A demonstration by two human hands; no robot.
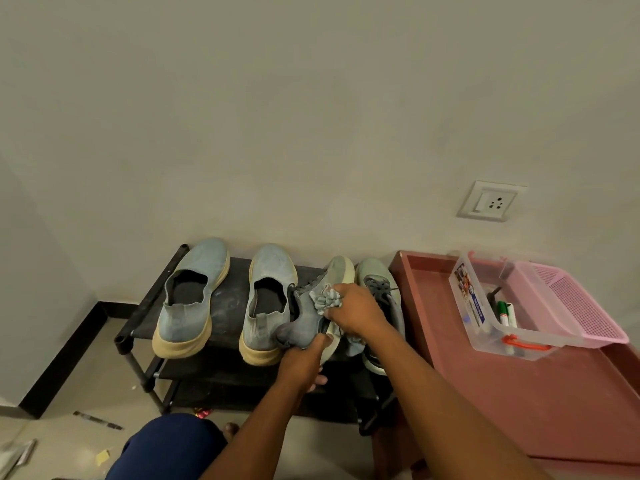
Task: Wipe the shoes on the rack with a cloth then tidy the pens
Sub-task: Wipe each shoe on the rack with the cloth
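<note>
A black shoe rack [228, 271] against the wall carries two grey-blue slip-on shoes [188, 299] [266, 303] with cream soles and a pair of grey-green lace-up sneakers. My left hand [304, 362] grips the heel of the left sneaker [311, 313], tilted on its side. My right hand [356, 311] holds a bunched grey cloth [327, 299] against that sneaker's side. The other sneaker [375, 282] stands to the right, partly hidden by my right arm. Green-capped pens [505, 313] lie in a clear plastic box [485, 306].
A reddish tray table [519, 403] right of the rack bears the clear box and a pink mesh basket [581, 306]. A pen [98, 420] and paper scraps lie on the floor at the left. A wall socket [490, 201] is above. My knee [173, 445] is at the bottom.
</note>
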